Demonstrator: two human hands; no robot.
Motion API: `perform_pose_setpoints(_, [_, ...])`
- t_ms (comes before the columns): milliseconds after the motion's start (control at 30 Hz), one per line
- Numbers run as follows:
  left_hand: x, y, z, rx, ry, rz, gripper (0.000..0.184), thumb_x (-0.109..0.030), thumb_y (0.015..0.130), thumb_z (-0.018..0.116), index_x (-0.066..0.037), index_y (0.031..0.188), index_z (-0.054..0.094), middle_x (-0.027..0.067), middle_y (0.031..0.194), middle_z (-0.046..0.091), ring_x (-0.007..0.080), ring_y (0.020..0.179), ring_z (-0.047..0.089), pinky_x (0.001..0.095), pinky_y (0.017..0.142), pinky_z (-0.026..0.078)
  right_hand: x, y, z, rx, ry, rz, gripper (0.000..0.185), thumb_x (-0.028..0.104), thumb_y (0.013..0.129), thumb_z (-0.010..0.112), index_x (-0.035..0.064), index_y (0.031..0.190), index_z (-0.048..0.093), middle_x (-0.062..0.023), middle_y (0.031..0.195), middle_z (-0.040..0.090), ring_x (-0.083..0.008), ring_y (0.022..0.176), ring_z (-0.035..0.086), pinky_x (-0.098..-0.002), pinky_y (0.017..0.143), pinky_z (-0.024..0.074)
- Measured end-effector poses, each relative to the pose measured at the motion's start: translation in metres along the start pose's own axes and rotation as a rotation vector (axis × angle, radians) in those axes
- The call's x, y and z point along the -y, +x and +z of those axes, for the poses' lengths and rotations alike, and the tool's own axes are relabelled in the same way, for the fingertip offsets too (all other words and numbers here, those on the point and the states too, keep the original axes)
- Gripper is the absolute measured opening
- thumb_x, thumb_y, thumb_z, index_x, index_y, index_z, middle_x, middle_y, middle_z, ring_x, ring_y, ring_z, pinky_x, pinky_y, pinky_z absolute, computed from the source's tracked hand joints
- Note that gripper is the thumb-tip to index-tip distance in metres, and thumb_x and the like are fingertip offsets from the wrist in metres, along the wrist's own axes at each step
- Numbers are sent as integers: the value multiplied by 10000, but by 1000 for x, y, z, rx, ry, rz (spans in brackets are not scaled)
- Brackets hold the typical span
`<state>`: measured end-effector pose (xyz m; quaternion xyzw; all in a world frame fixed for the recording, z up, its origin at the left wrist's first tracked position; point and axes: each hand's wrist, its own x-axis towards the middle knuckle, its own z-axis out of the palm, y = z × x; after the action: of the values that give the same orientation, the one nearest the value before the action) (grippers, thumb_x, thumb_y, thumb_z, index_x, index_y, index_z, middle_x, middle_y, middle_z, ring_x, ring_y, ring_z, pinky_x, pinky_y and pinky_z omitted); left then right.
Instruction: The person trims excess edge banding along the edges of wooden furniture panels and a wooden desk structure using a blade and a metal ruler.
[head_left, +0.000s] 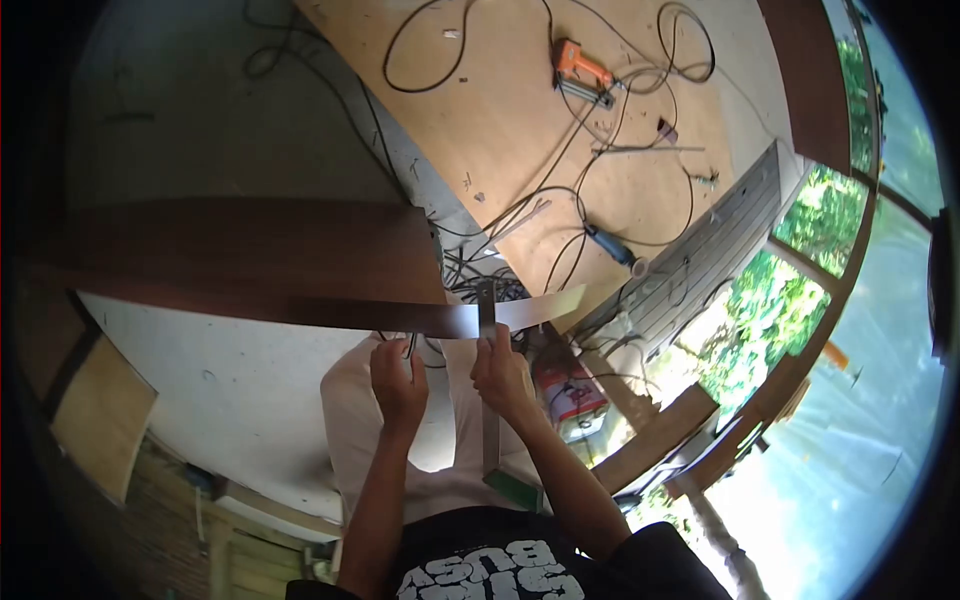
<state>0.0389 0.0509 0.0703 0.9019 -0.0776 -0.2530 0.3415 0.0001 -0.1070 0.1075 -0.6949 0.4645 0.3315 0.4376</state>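
My right hand [500,375] is wrapped round a long metal bar [487,318] with a green end [516,489]; the bar lies across a thin edge strip [545,305]. The strip runs along the edge of a dark brown board [250,255] and sticks out past its corner. My left hand [398,378] is closed just below the strip, round a small thin tool [411,345] that is too small to name.
An orange tool [583,65] and a blue tool [610,245] lie among looping black cables on a light wood sheet [470,120]. A red and white container [572,395] stands on the right, near wooden boards [655,435].
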Motion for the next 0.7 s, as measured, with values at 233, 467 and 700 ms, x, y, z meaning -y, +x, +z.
perform_pose_setpoints(233, [-2,104,-16,582,497,670,667,-217,637,740,-25,1200,439,130,1205,466,302,1119,431,447,990,313,10,15,32,-117,7,-139,232,90,812,480,8,996,366,-270,927,534,-458,745,558,-541,643,439])
perform_pose_setpoints(467, [12,119,0,729,598,917,780,-291,566,772,7,1194,419,159,1207,458,300,1136,431,427,1000,323,24,21,43,-156,-2,-116,226,93,836,474,-21,990,353,-248,922,498,-447,677,556,-517,569,461])
perform_pose_setpoints(700, [13,121,0,740,465,867,855,-261,574,770,30,1260,350,176,1212,465,304,1114,464,406,975,360,27,19,52,-158,-7,-91,191,63,812,439,-2,972,357,-237,983,462,-447,675,564,-528,597,455])
